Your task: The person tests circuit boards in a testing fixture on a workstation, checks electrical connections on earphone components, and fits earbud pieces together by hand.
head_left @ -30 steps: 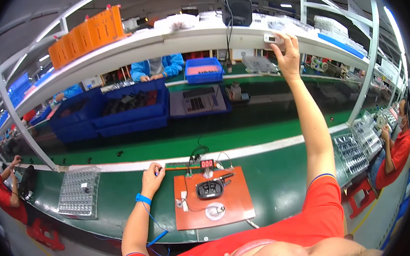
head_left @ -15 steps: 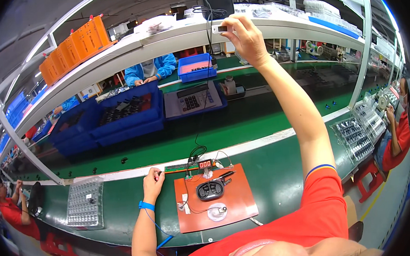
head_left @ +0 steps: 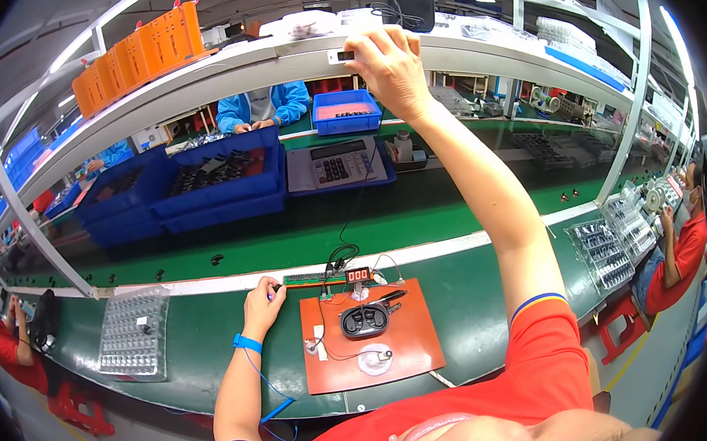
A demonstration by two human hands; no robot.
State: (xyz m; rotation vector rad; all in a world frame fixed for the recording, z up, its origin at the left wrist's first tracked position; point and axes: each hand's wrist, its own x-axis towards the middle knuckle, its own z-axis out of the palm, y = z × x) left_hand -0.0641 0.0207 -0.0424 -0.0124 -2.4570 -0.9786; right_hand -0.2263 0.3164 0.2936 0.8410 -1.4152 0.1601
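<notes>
White display device (head_left: pixel 334 57) gripped in its fingers, the right hand (head_left: pixel 394 77) has moved leftward along the shelf edge (head_left: pixel 237 79), so the black earbud case (head_left: pixel 364 322) apparently waits on the mat (head_left: pixel 416 347) while the left hand (head_left: pixel 263 307) pinches a small dark item (head_left: pixel 276 288) beside the circuit board (head_left: pixel 312 279).

Open from mat (head_left: pixel 417 339) toward three o'clock, across bench (head_left: pixel 472 304) up to sleeve (head_left: pixel 546 330); blocked at twelve by meter (head_left: pixel 358 275) and wires (head_left: pixel 341 259); hemmed at ten by left hand (head_left: pixel 262 306).
</notes>
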